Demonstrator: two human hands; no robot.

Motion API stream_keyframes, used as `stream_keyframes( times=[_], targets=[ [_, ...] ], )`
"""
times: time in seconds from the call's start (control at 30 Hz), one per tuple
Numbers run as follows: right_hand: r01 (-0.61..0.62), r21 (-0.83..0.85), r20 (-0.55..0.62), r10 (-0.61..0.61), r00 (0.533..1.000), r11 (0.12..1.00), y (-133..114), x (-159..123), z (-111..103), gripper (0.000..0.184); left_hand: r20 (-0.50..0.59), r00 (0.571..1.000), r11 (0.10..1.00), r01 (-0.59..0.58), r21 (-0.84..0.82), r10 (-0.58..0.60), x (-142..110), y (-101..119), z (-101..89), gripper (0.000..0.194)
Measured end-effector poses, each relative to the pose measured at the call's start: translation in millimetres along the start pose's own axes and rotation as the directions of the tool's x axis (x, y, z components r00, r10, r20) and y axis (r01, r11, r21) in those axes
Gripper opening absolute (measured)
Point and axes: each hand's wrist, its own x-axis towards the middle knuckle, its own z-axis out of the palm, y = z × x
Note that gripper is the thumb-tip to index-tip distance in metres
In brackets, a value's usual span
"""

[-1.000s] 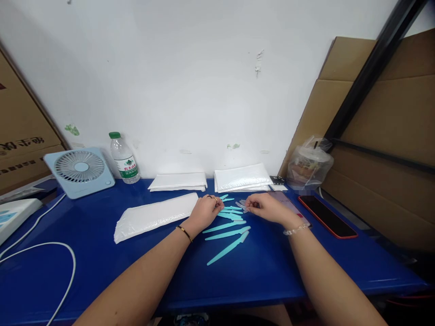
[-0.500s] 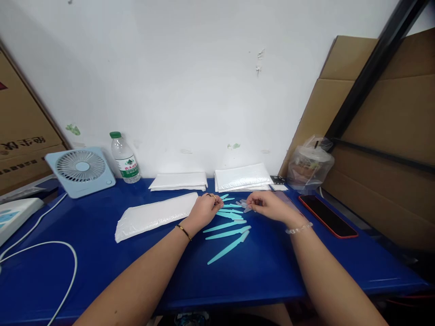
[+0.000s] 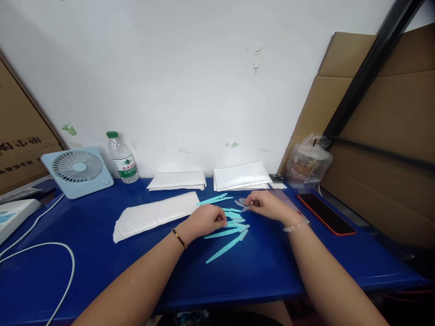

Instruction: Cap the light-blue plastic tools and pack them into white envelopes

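Several slim turquoise eyebrow razors [image 3: 227,246] lie fanned out on the blue table, their wider ends toward the right. My left hand [image 3: 208,219] rests over the middle of the fan, thumb and fingers pinched at one razor [image 3: 237,221], whose handle they hide. Right of the fan is a small cluster of clear plastic pieces [image 3: 239,203], like blade covers. My right hand [image 3: 263,204] is curled beside them, its fingertips pinched on one clear piece [image 3: 246,208]. Two razors [image 3: 215,199] lie apart, beyond my left hand.
A white padded mailer [image 3: 156,216] lies left of my left hand. More mailers [image 3: 176,180] and a second stack [image 3: 241,176] stand against the wall. A fan [image 3: 79,171], a water bottle [image 3: 124,160], a phone [image 3: 326,214] and a bagged cup [image 3: 308,163] surround the work area.
My left hand has moved toward me, from the far razors to the middle ones. Two far razors now show uncovered, lying further left. My right hand stays by the clear pieces.
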Motion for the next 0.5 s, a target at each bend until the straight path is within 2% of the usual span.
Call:
stream_keyframes(
  times=[0.17,0.37,0.43,0.5],
  targets=[
    [-0.013,-0.161,0.061,0.023,0.998,0.987,10,6,8,0.011,-0.143,0.990,0.980,0.023,0.200,0.006,4,-9,-1.5,0.016],
    [-0.010,-0.234,0.042,0.020,0.999,0.972,5,9,11,0.008,-0.140,0.989,0.940,-0.002,0.341,0.053,11,-19,0.0,0.018],
    [-0.009,-0.208,0.036,0.017,0.999,0.978,4,8,10,0.007,-0.159,0.985,0.935,-0.002,0.355,0.063,12,-18,-0.5,0.024],
    [-0.003,-0.109,0.039,0.007,0.999,0.994,4,6,8,0.007,-0.185,0.981,0.938,0.017,0.347,0.050,11,-16,-2.0,0.029]
  ],
)
